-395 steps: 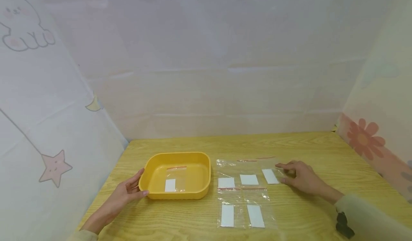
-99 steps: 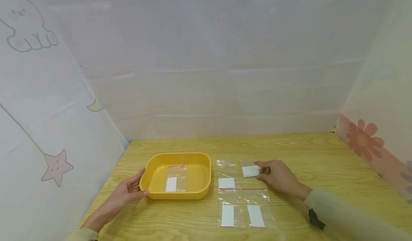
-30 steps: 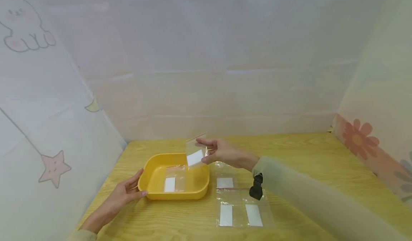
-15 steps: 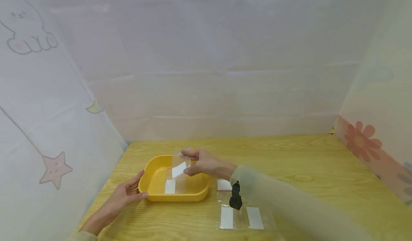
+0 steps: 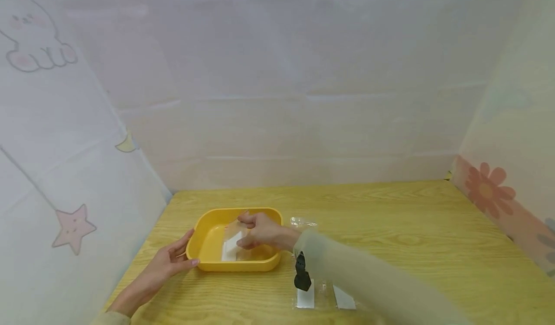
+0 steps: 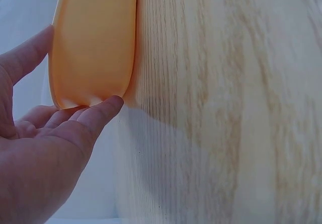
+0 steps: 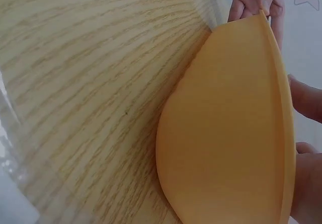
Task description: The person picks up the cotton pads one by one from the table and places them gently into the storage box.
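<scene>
At the near edge of the counter (image 5: 390, 228), two clear bags with white cards (image 5: 323, 298) lie flat side by side, partly hidden under the right sleeve (image 5: 368, 286), which bears a small black clip (image 5: 302, 272) close to the wrist. Further in and to the left, the left hand (image 5: 171, 260) rests against the near left corner of the yellow tray (image 5: 208, 262); its fingers lie fairly straight along the tray's outer wall, thumb by the rim, and the left wrist view shows the fingertips (image 6: 108, 108) touching the orange-yellow wall (image 6: 93, 43) where it meets the wood, so this hand is loose and pressing rather than clenched. Beyond it, inside the tray, the right hand (image 5: 260, 231) reaches down over the far right part of the basin and pinches a clear bag (image 5: 234, 236) with a white card inside, thumb and fingers curled on the bag's edge. This bag sits low in the tray, tilted, over another bag with a white card (image 5: 227, 252) lying flat on the tray floor. The right wrist view shows the tray's outer wall (image 7: 226, 133) and the left fingers (image 7: 251, 0) at its far end. Just right of the tray, another clear bag's top (image 5: 303, 222) peeks out past the right forearm. Behind the counter stand pale cloth walls with a star (image 5: 73, 226) at left and a flower (image 5: 490, 192) at right.
</scene>
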`<state>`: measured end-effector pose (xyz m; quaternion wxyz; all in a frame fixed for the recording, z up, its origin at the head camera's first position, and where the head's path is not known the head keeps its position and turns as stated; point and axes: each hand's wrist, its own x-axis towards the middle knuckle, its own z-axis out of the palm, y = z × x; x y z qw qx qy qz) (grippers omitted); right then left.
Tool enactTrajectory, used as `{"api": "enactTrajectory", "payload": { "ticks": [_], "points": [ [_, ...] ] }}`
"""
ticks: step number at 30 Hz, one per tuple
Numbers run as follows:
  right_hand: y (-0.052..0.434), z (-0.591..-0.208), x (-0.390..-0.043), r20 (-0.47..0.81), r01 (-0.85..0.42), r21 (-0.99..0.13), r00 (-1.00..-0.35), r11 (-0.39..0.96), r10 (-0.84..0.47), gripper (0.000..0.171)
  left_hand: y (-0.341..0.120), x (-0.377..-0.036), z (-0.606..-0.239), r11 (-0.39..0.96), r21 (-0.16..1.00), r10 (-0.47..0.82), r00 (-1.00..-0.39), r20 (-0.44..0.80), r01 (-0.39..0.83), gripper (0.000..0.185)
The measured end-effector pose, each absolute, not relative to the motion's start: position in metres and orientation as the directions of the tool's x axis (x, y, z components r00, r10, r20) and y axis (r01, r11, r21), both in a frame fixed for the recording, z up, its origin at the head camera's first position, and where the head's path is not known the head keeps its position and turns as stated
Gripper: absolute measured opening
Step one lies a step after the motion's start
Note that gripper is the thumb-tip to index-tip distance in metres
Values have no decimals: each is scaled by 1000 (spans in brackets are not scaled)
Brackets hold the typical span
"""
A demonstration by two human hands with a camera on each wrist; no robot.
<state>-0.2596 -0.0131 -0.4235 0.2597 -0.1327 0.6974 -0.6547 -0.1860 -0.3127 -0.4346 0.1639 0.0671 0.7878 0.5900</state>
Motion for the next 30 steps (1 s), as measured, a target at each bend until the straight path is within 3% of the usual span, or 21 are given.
{"api": "enactTrajectory", "payload": {
  "ticks": [14,25,30],
  "points": [
    [-23,-431,-255,-202,100,-970,-838,221,-508,79,-314,-188,-434,317,946,296,-941,-165,-66,91],
    [-20,-417,-246,-201,-77,-855,-862,513,-465,81,-315,-187,-436,303,950,302,-938,-168,-73,92],
    [1,-388,-243,-164,-214,-770,-844,601,-510,64,-316,-187,-434,316,946,306,-937,-169,-67,91]
  ]
}}
